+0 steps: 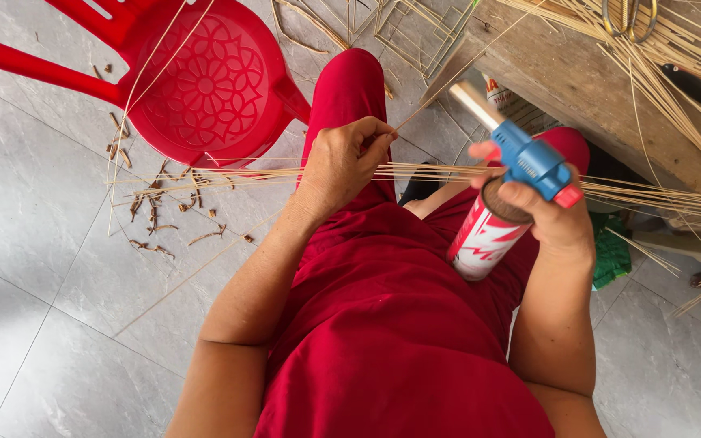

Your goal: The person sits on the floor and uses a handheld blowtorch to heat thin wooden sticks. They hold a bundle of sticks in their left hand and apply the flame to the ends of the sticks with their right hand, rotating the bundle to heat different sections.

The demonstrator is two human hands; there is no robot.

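The left hand [342,162] pinches a bundle of thin bamboo strips [229,174], lying crosswise over the lap. The right hand [549,219], just beside, is clamped on a gas torch [513,182], nozzle angled toward the strips.

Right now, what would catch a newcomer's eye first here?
Probably the blue-headed gas torch on its red and white canister, gripped in the right hand at centre right. Next, the left hand pinching a bundle of thin bamboo strips across the red-clothed lap. A red plastic chair stands top left.
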